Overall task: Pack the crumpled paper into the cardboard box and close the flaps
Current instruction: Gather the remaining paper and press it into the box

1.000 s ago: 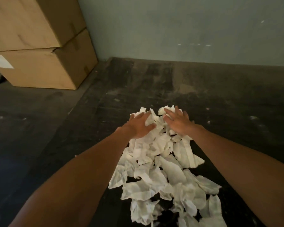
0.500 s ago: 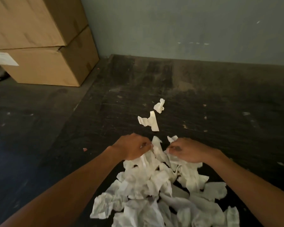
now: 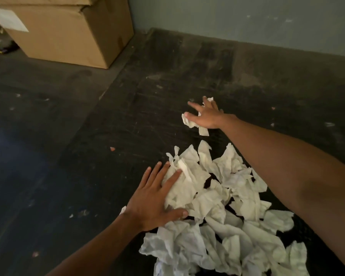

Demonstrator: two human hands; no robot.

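Observation:
A heap of crumpled white paper [image 3: 223, 212] lies on the dark floor in the lower middle of the head view. My left hand [image 3: 157, 200] rests flat on the heap's left side, fingers spread, gripping nothing. My right hand [image 3: 206, 114] reaches farther out, fingers spread, lying over two stray paper pieces [image 3: 189, 121] beyond the heap. A closed cardboard box [image 3: 72, 34] stands at the upper left, with another box stacked on top of it.
A grey-green wall [image 3: 247, 18] runs along the back. The dark floor [image 3: 88, 136] is scuffed, with small scraps and specks scattered on it. Some debris lies at the far left beside the box.
Both hands raked the heap toward me and left two pieces behind. My right hand has since reached forward onto those pieces, while my left hand has opened flat on the heap.

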